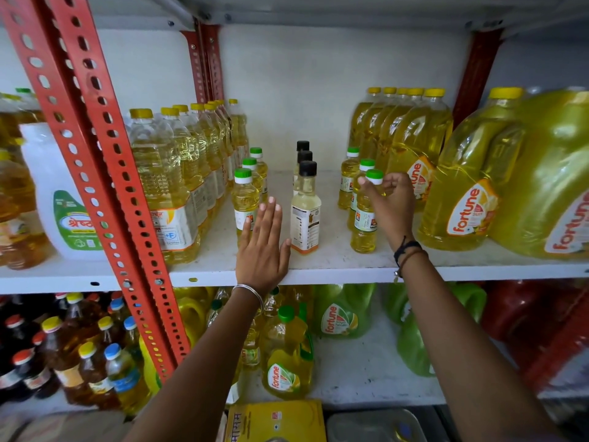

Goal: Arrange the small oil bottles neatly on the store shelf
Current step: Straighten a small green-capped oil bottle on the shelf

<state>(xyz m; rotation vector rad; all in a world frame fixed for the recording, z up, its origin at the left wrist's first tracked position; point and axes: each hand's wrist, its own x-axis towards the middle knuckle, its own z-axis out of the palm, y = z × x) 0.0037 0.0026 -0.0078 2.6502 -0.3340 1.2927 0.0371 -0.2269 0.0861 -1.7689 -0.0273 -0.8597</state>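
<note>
Three rows of small bottles stand on the white shelf (318,266). On the left is a row of three green-capped yellow oil bottles (244,199). In the middle stand three black-capped bottles (306,215). On the right is another green-capped row; my right hand (390,204) grips the neck of its front bottle (365,224) just under the cap. My left hand (263,247) is flat and open, fingers together, in front of the left row's front bottle, between it and the front black-capped bottle, holding nothing.
Tall yellow-capped oil bottles (165,186) line the shelf's left side, large Fortune jugs (468,193) the right. A red perforated upright (105,186) crosses at left. The lower shelf holds more oil bottles (287,355) and green jugs (341,314).
</note>
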